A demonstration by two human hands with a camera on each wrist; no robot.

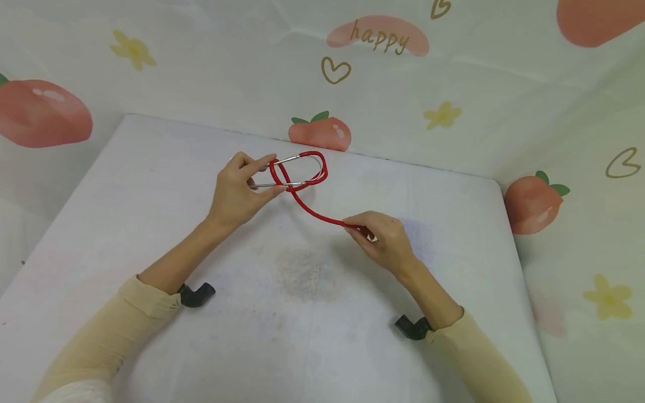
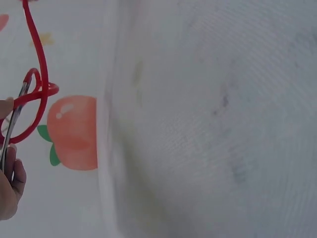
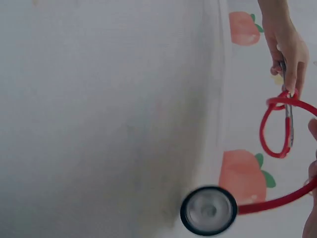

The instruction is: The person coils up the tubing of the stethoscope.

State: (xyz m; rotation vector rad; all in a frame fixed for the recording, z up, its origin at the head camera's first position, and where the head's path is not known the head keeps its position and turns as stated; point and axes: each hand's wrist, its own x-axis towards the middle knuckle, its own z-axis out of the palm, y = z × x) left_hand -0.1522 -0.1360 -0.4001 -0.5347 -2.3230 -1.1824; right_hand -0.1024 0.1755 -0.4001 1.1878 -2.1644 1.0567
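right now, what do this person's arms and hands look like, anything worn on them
The left hand and right hand are bare, without gloves. Beige sleeves stop short of them, and white cloth shows at the bottom edge by the left one. A black bent piece sticks out beside each cuff.

Bench (image 1: 322, 347): pale top, w/ a greyish smudge (image 1: 304, 274) nr the middle & a faint bluish patch (image 1: 423, 232) to the R. Behind it, a white backdrop (image 1: 242, 84), slightly creased, printed w/ red-pink fruits (image 1: 45, 113) (peaches or toms, can't tell), yellow flowers (image 1: 134, 50), outlined hearts (image 1: 323, 66) & a pink blob (image 1: 378, 35) reading "happy" up top. One fruit print (image 1: 319, 134) meets the bench's back edge, approx. centre.
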